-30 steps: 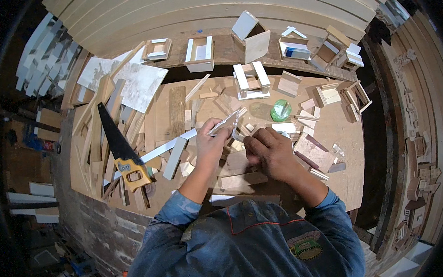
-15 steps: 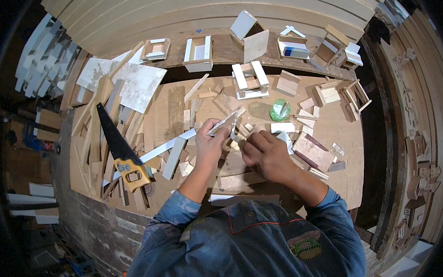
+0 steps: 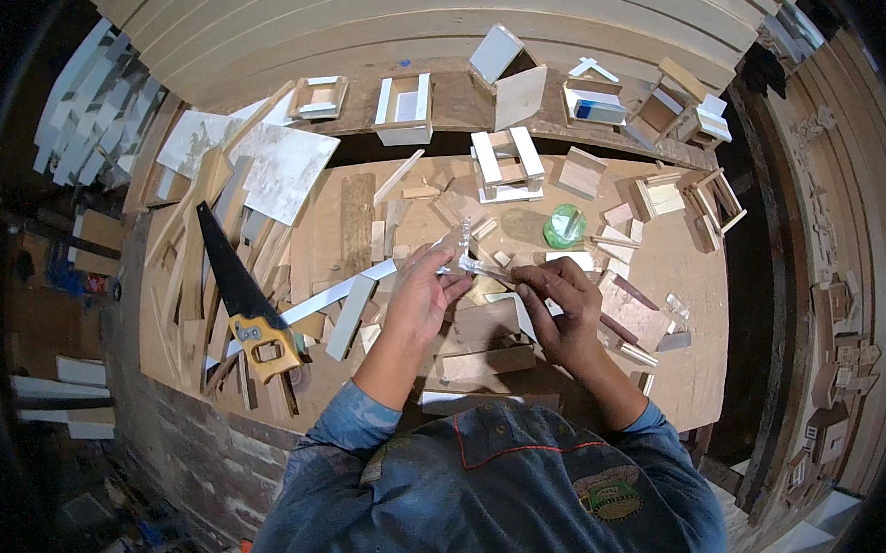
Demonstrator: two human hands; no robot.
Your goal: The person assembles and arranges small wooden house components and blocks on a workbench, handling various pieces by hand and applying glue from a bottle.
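My left hand (image 3: 422, 293) is closed on a small flat piece of wood (image 3: 453, 240) with a smear of white paste along its edge. Between the thumb and fingers of my right hand (image 3: 563, 305) is a thin stick (image 3: 490, 270), its white-coated tip touching or very close to the lower end of that piece. Beyond my right hand stands a round green container (image 3: 564, 227) with something pale inside. A small white-and-wood frame (image 3: 507, 165) stands farther back. Offcuts lie beneath both hands.
A handsaw (image 3: 243, 292) with a yellow handle rests on strips of wood at the left. Small wooden boxes, one an open white-rimmed box (image 3: 405, 130), line the back ledge (image 3: 355, 121). Tall boards (image 3: 430, 32) stand behind. Scraps cover much of the board-topped table (image 3: 698, 363).
My right hand has drawn back to the right and its fingers have loosened around the stick. My left hand has shifted slightly, and its wooden piece now stands more upright.
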